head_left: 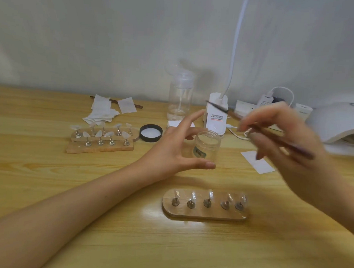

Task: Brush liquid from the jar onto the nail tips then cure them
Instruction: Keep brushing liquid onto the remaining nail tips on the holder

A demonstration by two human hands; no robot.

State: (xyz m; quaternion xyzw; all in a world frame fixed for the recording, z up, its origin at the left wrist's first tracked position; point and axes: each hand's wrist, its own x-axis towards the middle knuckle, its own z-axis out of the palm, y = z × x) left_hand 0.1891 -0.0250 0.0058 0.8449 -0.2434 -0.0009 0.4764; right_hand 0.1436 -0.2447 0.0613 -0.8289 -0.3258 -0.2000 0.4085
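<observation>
The wooden table (68, 190) is crowded, and the largest worry on it is the white curing lamp (339, 122) at the far right edge. It sits well apart from the near holder board (205, 214), so carrying a freshly coated board across to it could smear the coats or knock them against a forearm. That board lies closest to the person, below the right hand (304, 171). The hand is blurred, which suggests quick motion. It pinches the brush (303, 152) along its handle, with the thin dark end pointing up and away beyond the jar. A loaded brush swung like this could flick drops onto the table or the white clip-lamp base behind. The left hand (171, 151) is spread wide around the open jar (207, 144), thumb by its base and fingers behind it; whether it actually touches the wall cannot be told. The jar stands mid-table, between the near board and the pump bottle (179, 97). If the hand is not steadying it, a dip that catches the rim could tip the light, clear jar and spill liquid toward the board. Its black lid (150, 132) lies apart to the left, inside facing up, so dust could settle in both. Smallest are the five clear nail tips (210, 196) on their metal pegs. They are hard to see, so patches may be missed, and too much liquid could run down onto the pegs.
</observation>
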